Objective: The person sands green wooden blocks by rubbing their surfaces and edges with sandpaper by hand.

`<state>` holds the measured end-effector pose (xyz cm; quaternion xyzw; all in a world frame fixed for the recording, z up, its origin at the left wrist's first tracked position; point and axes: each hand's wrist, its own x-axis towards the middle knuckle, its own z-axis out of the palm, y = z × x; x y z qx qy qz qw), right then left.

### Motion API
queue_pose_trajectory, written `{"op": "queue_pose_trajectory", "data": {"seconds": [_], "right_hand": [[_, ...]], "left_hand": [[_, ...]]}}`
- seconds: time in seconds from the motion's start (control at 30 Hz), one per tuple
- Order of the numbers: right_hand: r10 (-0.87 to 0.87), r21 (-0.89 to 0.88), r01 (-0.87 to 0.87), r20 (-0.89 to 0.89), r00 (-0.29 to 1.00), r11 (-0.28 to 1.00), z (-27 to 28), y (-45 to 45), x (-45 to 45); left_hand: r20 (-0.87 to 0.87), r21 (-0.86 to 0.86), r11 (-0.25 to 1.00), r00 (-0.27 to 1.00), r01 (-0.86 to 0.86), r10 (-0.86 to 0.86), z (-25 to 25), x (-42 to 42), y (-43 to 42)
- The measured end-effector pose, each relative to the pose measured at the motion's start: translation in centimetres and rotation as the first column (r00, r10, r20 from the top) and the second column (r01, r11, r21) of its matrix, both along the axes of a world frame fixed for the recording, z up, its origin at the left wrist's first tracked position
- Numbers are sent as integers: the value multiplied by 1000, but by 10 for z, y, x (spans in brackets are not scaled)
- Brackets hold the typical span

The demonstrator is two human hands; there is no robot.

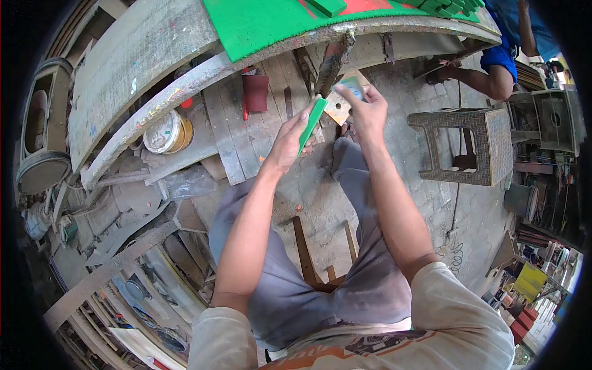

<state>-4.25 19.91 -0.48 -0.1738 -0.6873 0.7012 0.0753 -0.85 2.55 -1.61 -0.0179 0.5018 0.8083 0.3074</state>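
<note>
Lengthwise, green bar (312, 125) slanting up-right, left hand (288, 140) clasping it, right hand (369, 115) pinching something blurred (353, 86)

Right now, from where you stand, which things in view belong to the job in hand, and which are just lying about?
Likely part of the job:
green bar, held in the left hand
blurred thing in the right hand, too smeared to name
green blocks, matching the bar's colour

Probably just lying about:
bucket
stool
plastic bag
</note>
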Motion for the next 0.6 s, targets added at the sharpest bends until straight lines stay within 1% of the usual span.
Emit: {"op": "queue_pose_trajectory", "data": {"seconds": [0.03,0.07,0.1,0.17,0.2,0.23,0.27,0.3,0.33,0.37,0.4,0.43,0.47,0.5,0.53,0.57,0.6], "right_hand": [[-105,-91,103,-24,994,991,-1,3,-2],[-112,-146,105,-40,993,984,-3,4,-1],[-115,-144,107,-42,993,984,-2,1,1],[5,-39,-5,-13,1000,999,0,-6,4],[133,55,-136,63,989,989,0,-9,5],[220,177,-224,42,975,958,-2,-17,8],[302,193,-316,98,948,929,-3,-23,12],[380,202,-405,152,912,892,5,-31,17],[447,145,-475,189,874,868,10,-36,22],[510,289,-582,291,810,760,5,-35,20],[557,219,-631,318,767,744,3,-34,21],[601,148,-673,341,723,725,2,-33,20],[601,152,-673,339,723,724,3,-25,19],[711,173,-803,385,588,571,11,-14,17],[791,183,-901,434,432,393,16,-6,15],[793,182,-903,432,429,389,15,-1,15],[773,183,-893,449,448,412,13,3,15]], "left_hand": [[-27,-10,1000,1000,-6,5,2,1,1],[-54,-20,1000,999,-10,9,3,1,2],[-56,-17,1000,998,-7,6,2,0,2],[-8,16,999,999,-45,45,-2,0,2],[-9,18,999,999,-46,47,-9,-2,1],[61,115,991,996,-73,66,-17,-6,1],[134,204,973,987,-111,84,-24,-6,-3],[135,194,974,986,-120,95,-18,-6,-4],[154,208,938,956,-277,249,-4,-8,2],[174,222,878,903,-425,393,4,-9,5],[233,230,866,889,-445,395,5,-10,2],[228,233,866,890,-443,394,2,-10,1],[268,255,858,885,-446,380,-5,-10,1],[308,275,849,878,-452,368,-13,-10,-2],[311,459,790,906,-408,287,-18,-12,-6],[310,457,789,905,-411,292,-23,-14,-7],[345,482,753,887,-448,306,-25,-15,-7]]}}
